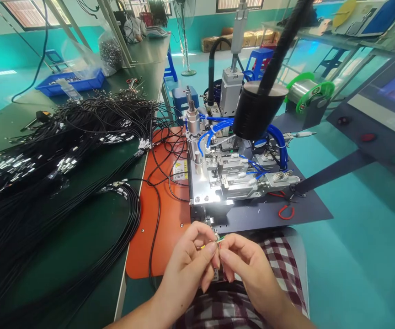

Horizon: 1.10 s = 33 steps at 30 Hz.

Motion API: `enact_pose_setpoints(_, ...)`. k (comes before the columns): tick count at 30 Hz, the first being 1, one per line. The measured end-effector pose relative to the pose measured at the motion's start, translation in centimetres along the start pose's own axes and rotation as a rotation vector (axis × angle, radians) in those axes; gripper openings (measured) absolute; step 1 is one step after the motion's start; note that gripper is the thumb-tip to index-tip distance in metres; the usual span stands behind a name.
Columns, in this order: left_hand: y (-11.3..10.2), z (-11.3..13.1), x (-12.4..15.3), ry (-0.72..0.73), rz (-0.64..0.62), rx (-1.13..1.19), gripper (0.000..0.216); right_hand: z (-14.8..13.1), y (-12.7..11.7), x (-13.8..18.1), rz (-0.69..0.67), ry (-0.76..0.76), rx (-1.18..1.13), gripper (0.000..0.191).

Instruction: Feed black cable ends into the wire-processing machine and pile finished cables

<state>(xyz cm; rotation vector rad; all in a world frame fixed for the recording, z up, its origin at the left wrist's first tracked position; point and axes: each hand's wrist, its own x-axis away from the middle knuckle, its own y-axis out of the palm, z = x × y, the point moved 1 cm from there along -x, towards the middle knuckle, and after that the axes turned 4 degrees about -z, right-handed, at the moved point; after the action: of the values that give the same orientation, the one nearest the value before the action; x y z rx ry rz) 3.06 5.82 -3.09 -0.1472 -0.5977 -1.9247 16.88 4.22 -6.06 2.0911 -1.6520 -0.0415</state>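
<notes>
As hands [187,267] [252,269] pinch wire end [219,238], fingertips [213,250] touching

Machine [232,173] ahead — cables [46,173] left

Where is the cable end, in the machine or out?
Out: the left hand and right hand pinch the cable end in front of the machine.

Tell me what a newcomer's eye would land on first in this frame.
Dead centre, a brightly lit metal machine threaded with blue hoses stands beside an orange plate. To its left, a great tangle of black cables with silver tips sprawls over the green bench. At the bottom, the left hand and right hand pinch a small cable end with coloured strands between their fingertips.
</notes>
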Motion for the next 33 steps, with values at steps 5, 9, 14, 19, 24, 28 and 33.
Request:
enact_pose_setpoints(5,-0.4,0.0,-0.1,-0.114,0.024,0.095,0.022,0.2,0.0,-0.2,0.023,0.007,0.193,0.022)
enact_pose_setpoints(9,-0.6,0.2,-0.2,-0.124,0.065,0.065,0.02,0.0,0.3,-0.4,0.043,-0.037,0.276,0.023)
enact_pose_setpoints(14,-0.7,0.7,-0.3,-0.143,0.097,0.063,0.019,0.0,-0.7,-0.6,0.02,0.008,0.223,0.012)
enact_pose_setpoints(19,-1.0,0.8,-0.5,-0.148,0.074,0.123,0.019,-1.6,-0.9,-1.6,0.02,0.021,0.036,0.022)
enact_pose_setpoints(24,-1.0,0.6,-0.4,-0.156,0.058,0.149,0.019,-2.0,-0.1,-2.3,0.003,0.08,-0.105,0.028)
enact_pose_setpoints(28,-0.9,0.8,-0.3,-0.146,0.051,0.169,0.019,-1.6,0.1,-2.2,-0.013,0.129,-0.159,0.029)
enact_pose_setpoints(33,-0.9,0.9,-0.2,-0.14,0.043,0.22,0.018,-0.8,0.1,-1.8,-0.044,0.162,-0.196,0.027)
